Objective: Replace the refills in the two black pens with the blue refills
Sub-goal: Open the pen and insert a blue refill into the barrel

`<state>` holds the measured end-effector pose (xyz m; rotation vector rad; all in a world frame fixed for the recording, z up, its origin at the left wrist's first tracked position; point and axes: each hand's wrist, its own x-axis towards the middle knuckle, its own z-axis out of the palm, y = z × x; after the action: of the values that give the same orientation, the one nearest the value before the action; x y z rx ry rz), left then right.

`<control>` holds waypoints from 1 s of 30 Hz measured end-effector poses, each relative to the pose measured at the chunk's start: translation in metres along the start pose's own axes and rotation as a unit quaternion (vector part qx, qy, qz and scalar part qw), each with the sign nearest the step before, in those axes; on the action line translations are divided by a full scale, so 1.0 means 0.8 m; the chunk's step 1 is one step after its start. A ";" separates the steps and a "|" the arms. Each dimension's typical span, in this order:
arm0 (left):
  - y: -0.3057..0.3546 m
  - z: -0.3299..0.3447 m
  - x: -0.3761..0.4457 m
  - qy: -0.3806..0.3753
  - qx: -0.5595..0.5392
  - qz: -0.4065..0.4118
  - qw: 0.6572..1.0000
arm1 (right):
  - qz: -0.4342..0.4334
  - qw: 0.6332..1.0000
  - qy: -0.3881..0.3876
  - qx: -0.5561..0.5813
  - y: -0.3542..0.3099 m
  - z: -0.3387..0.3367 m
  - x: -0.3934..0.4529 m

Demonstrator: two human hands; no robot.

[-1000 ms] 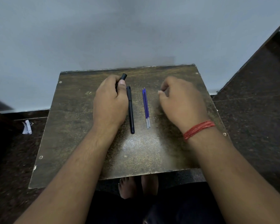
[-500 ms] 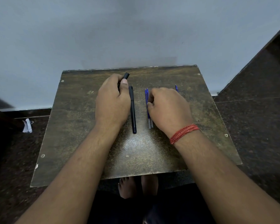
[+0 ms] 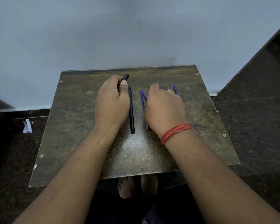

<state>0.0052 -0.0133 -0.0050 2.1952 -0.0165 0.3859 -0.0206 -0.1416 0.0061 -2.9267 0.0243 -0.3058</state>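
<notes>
My left hand (image 3: 111, 104) is closed around one black pen (image 3: 125, 77); only the pen's far end sticks out past my fingers. The second black pen (image 3: 131, 110) lies on the brown table (image 3: 74, 126) just right of that hand, pointing away from me. Two blue refills (image 3: 143, 99) lie right of it, splayed apart at the far end. My right hand (image 3: 165, 109) covers their near part, its fingers pinching one of them. Another blue refill tip (image 3: 175, 90) pokes out beyond that hand; the rest of it is hidden.
The small table stands against a pale wall (image 3: 136, 38). Dark stone floor (image 3: 257, 110) surrounds it. A scrap of white paper (image 3: 27, 126) lies on the floor at the left. Bare feet (image 3: 136, 186) show below the table's near edge.
My right hand moved left onto the two blue refills and closed on them; they now splay apart. A blue tip came into view beyond it. My left hand stayed on its pen.
</notes>
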 end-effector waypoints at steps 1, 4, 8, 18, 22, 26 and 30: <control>0.000 0.000 0.000 -0.001 -0.001 0.000 1.000 | 0.006 1.000 -0.003 -0.001 -0.001 0.001 0.001; 0.001 0.001 -0.001 -0.004 -0.002 0.000 1.000 | 0.013 1.000 -0.012 0.006 -0.003 0.000 0.002; 0.000 0.002 -0.001 -0.002 -0.006 0.003 1.000 | 0.032 0.998 -0.031 0.049 -0.001 -0.020 0.007; 0.001 0.001 -0.001 -0.009 -0.014 0.020 1.000 | 0.121 0.933 -0.072 0.331 0.026 -0.048 0.021; 0.006 -0.001 -0.002 -0.031 -0.013 0.055 0.998 | 0.198 0.822 -0.020 0.533 0.042 -0.043 0.024; 0.008 0.000 -0.004 -0.062 -0.004 0.093 0.994 | 0.250 0.658 0.039 0.709 0.048 -0.030 0.025; 0.006 0.003 -0.006 -0.086 0.002 0.124 0.989 | 0.268 0.583 0.094 0.761 0.054 -0.021 0.027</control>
<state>0.0007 -0.0189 -0.0042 2.2298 -0.3866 0.3325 -0.0027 -0.1885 0.0183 -1.0360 0.4252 -0.2802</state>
